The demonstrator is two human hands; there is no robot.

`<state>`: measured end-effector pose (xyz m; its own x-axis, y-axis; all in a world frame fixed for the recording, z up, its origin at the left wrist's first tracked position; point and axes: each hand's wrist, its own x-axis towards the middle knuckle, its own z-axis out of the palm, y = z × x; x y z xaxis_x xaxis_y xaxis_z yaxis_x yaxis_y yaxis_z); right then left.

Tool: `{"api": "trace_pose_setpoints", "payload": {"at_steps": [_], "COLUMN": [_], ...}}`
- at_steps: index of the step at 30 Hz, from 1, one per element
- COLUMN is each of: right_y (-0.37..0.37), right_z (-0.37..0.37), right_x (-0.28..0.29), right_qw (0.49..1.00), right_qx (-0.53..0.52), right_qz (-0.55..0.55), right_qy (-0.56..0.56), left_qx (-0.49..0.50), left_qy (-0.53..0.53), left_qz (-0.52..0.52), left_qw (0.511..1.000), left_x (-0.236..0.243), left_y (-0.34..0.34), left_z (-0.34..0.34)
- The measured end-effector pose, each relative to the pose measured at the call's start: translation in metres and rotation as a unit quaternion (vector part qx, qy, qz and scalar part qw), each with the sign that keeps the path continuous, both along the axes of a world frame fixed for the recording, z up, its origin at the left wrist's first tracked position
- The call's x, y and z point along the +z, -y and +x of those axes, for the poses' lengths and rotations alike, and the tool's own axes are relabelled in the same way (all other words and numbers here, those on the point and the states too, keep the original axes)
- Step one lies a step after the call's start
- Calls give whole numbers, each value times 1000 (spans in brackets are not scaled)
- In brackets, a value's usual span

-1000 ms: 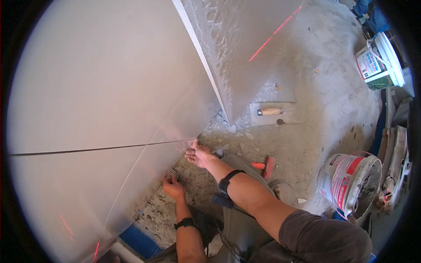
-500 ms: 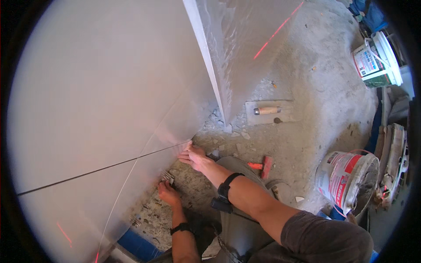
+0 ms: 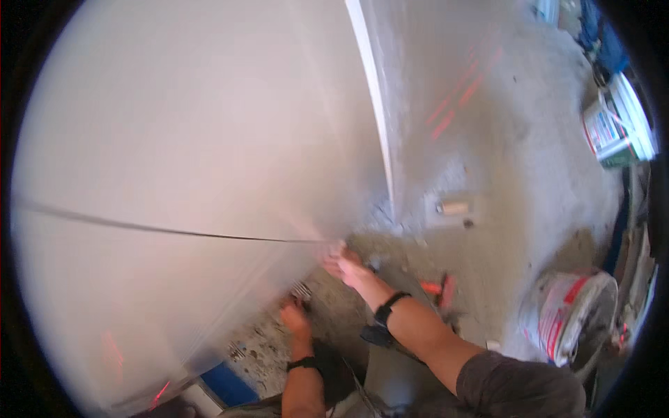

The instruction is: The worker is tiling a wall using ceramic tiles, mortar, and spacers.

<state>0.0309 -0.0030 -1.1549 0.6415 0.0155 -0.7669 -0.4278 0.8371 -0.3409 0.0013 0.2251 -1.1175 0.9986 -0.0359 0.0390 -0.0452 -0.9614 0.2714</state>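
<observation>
The picture is blurred. A large pale panel (image 3: 174, 125) fills the left, crossed by a dark seam (image 3: 139, 226). My right hand (image 3: 340, 262) is at the seam's end on the panel's edge, fingers extended against it. Below and to its left, my left hand (image 3: 296, 315) is low by the panel's lower edge, beside small ridged light pieces (image 3: 302, 290); its fingers are smeared, so whether it grips one is unclear.
Another panel (image 3: 373, 90) stands at top centre. A trowel (image 3: 453, 207) and red-headed hammer (image 3: 443, 291) lie on the dusty floor. Two buckets (image 3: 568, 313) (image 3: 617, 125) stand at right, with debris (image 3: 631, 237) and blue fabric (image 3: 603, 35) along that edge.
The view has swung, so the scene sits further right and lower and the seam slants differently. Both hands stay near the same spots on the panel's edge; motion blur has increased.
</observation>
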Motion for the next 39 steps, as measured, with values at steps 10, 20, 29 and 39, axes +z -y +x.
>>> {"api": "trace_pose_setpoints", "payload": {"at_steps": [10,20,29,39], "right_y": [30,75,94,87], "right_z": [-135,-158,-212,-194], "right_x": [-8,41,185,129], "right_qw": [621,558,560,572], "right_qx": [218,387,483,471], "right_qz": [-699,-698,-631,-619], "right_qy": [280,227,234,259], "left_qx": [54,-397,-49,82], "left_qy": [-151,105,42,-5], "left_qz": [-275,6,39,-285], "left_qw": [948,912,997,955], "left_x": [60,317,406,432], "left_y": [42,60,-36,-13], "left_z": [-50,-58,-163,-200]}}
